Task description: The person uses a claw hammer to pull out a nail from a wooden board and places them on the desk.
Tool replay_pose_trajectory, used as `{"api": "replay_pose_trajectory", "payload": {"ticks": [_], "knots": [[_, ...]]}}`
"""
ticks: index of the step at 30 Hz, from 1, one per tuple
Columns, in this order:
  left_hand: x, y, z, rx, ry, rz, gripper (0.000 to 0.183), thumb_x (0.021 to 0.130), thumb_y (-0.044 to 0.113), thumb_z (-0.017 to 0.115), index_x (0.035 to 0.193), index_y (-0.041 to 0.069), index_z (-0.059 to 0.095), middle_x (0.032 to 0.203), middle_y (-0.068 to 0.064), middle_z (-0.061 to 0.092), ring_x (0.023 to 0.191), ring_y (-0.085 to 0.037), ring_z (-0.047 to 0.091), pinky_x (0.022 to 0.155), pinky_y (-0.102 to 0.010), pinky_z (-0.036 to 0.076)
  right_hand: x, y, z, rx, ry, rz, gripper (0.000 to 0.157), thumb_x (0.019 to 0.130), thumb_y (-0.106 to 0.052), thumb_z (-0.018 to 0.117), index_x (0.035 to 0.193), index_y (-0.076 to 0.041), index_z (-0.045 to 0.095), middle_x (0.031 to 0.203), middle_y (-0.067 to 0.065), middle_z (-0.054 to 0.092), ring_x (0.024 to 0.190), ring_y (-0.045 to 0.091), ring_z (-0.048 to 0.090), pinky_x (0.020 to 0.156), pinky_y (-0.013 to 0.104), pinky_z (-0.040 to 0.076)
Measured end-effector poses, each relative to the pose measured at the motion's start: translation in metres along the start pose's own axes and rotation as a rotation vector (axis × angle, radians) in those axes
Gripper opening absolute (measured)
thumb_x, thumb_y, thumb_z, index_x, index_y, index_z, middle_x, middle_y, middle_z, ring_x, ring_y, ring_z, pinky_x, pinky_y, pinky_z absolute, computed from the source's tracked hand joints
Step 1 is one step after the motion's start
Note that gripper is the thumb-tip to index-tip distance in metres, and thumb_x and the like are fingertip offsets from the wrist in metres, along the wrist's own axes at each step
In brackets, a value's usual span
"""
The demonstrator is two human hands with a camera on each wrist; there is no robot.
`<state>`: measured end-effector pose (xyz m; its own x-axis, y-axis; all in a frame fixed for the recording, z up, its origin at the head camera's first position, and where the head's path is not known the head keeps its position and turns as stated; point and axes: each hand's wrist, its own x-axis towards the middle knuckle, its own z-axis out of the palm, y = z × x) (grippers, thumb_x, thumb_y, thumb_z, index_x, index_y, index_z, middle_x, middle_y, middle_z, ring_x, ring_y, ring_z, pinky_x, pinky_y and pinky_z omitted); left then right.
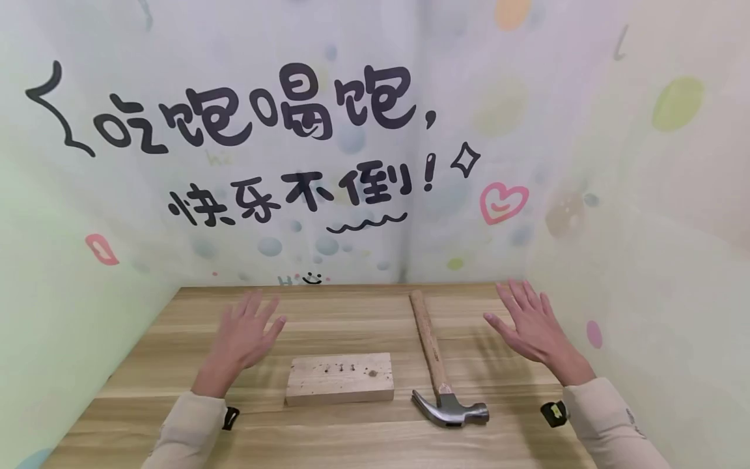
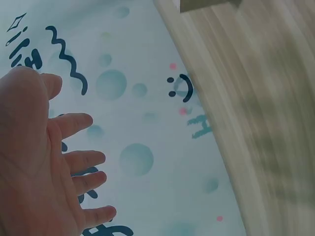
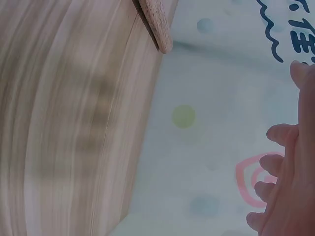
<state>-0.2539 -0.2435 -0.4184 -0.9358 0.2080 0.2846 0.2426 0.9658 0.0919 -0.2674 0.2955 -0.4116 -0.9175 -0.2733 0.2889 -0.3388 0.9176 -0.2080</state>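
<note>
A pale wooden block (image 1: 340,379) lies on the table between the hands in the head view, with several small holes or nail marks and a dark knot on its top. To its right is a claw hammer (image 1: 450,410), its steel head toward the near side and its wooden handle (image 1: 428,339) pointing to the back. My left hand (image 1: 246,332) is raised over the table left of the block, fingers spread and holding nothing. On the right, my right hand (image 1: 530,326) is likewise raised with spread fingers, holding nothing, right of the hammer. The handle's end (image 3: 165,42) shows in the right wrist view.
The wood-grain table (image 1: 340,443) meets a printed cloth backdrop (image 1: 351,260) at its back edge, with similar walls on the left (image 1: 70,293) and right (image 1: 662,280). Dark straps or devices (image 1: 553,413) sit at both wrists below the light sleeves (image 1: 612,417).
</note>
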Motion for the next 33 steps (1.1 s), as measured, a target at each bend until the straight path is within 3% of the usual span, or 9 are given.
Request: {"api": "replay_pose_trajectory", "payload": {"ticks": [7, 13, 19, 21, 27, 33], "knots": [[-0.002, 0.012, 0.011, -0.051, -0.006, -0.027, 0.055, 0.106, 0.042, 0.035, 0.148, 0.008, 0.045, 0.152, -0.030, 0.035, 0.140, -0.049, 0.029, 0.109, -0.069, 0.022, 0.004, -0.008, 0.010, -0.040, -0.004, -0.024, 0.075, 0.100, -0.052, 0.048, 0.152, 0.000, 0.033, 0.157, 0.028, 0.027, 0.144, 0.050, 0.019, 0.112, 0.068, 0.012], [-0.004, 0.021, 0.018, -0.075, -0.015, -0.034, 0.051, 0.107, 0.039, 0.034, 0.144, 0.007, 0.049, 0.147, -0.029, 0.042, 0.137, -0.049, 0.035, 0.106, -0.068, 0.028, 0.006, -0.013, 0.018, 0.101, -0.061, 0.007, 0.074, 0.101, -0.051, 0.046, 0.152, 0.000, 0.032, 0.155, 0.028, 0.031, 0.137, 0.053, 0.032, 0.107, 0.066, 0.028], [-0.006, 0.026, 0.031, -0.098, -0.048, -0.050, 0.051, 0.108, 0.039, 0.030, 0.144, 0.008, 0.050, 0.146, -0.027, 0.044, 0.135, -0.047, 0.037, 0.103, -0.067, 0.032, 0.010, -0.014, 0.028, 0.212, -0.142, 0.056, 0.077, 0.101, -0.057, 0.042, 0.155, -0.003, 0.028, 0.156, 0.026, 0.031, 0.139, 0.051, 0.031, 0.107, 0.067, 0.028], [-0.007, 0.028, 0.035, -0.105, -0.062, -0.059, 0.051, 0.108, 0.038, 0.030, 0.144, 0.008, 0.050, 0.146, -0.027, 0.044, 0.135, -0.047, 0.037, 0.102, -0.067, 0.033, 0.012, -0.014, 0.033, 0.243, -0.162, 0.070, 0.078, 0.101, -0.058, 0.042, 0.154, -0.002, 0.029, 0.154, 0.027, 0.034, 0.136, 0.050, 0.037, 0.106, 0.066, 0.031], [-0.012, 0.033, 0.046, -0.165, -0.118, -0.097, 0.050, 0.108, 0.036, 0.029, 0.144, 0.008, 0.051, 0.147, -0.026, 0.044, 0.136, -0.048, 0.037, 0.104, -0.069, 0.029, 0.018, -0.014, 0.048, 0.327, -0.203, 0.112, 0.077, 0.099, -0.057, 0.047, 0.151, -0.001, 0.036, 0.149, 0.027, 0.042, 0.119, 0.046, 0.056, 0.093, 0.058, 0.047], [-0.017, 0.039, 0.055, -0.210, -0.145, -0.124, 0.050, 0.109, 0.035, 0.028, 0.141, 0.006, 0.053, 0.145, -0.027, 0.046, 0.136, -0.049, 0.038, 0.106, -0.070, 0.027, 0.024, -0.020, 0.059, 0.403, -0.229, 0.145, 0.073, 0.100, -0.053, 0.050, 0.148, 0.001, 0.040, 0.140, 0.028, 0.052, 0.114, 0.041, 0.061, 0.087, 0.053, 0.052]]}}
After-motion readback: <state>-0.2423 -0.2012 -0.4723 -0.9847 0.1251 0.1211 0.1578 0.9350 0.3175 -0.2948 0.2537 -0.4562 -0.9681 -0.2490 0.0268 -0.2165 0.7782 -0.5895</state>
